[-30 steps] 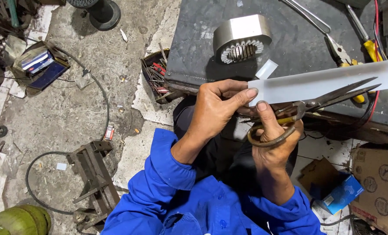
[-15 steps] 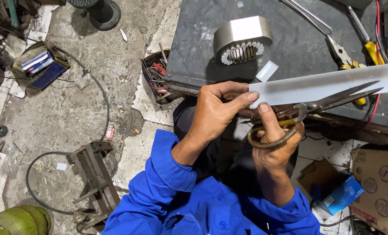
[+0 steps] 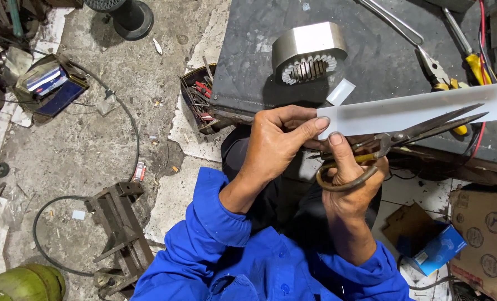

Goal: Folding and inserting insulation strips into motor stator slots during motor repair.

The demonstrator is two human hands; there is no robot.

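Observation:
My left hand (image 3: 279,142) pinches the near end of a long white paper strip (image 3: 421,108) that runs off to the right. In my right hand (image 3: 351,184) are large metal scissors (image 3: 410,134) with brass-coloured loop handles. Their blades lie nearly closed along the strip's lower edge, pointing right. Both sleeves are bright blue. Behind the strip, a metal stator core (image 3: 309,51) with slotted teeth sits on the dark workbench (image 3: 259,67), and a small white paper offcut (image 3: 341,92) lies next to it.
Yellow-handled pliers (image 3: 444,78) and a screwdriver (image 3: 471,56) lie on the bench at right. A tray of small tools (image 3: 198,100) sits on the concrete floor by the bench, with a metal vise frame (image 3: 117,223), a black cable (image 3: 42,223), a cardboard box (image 3: 488,234) and a blue packet (image 3: 435,248).
The scissor blades have closed further along the strip's lower edge. Both hands keep their grip and stay nearly still.

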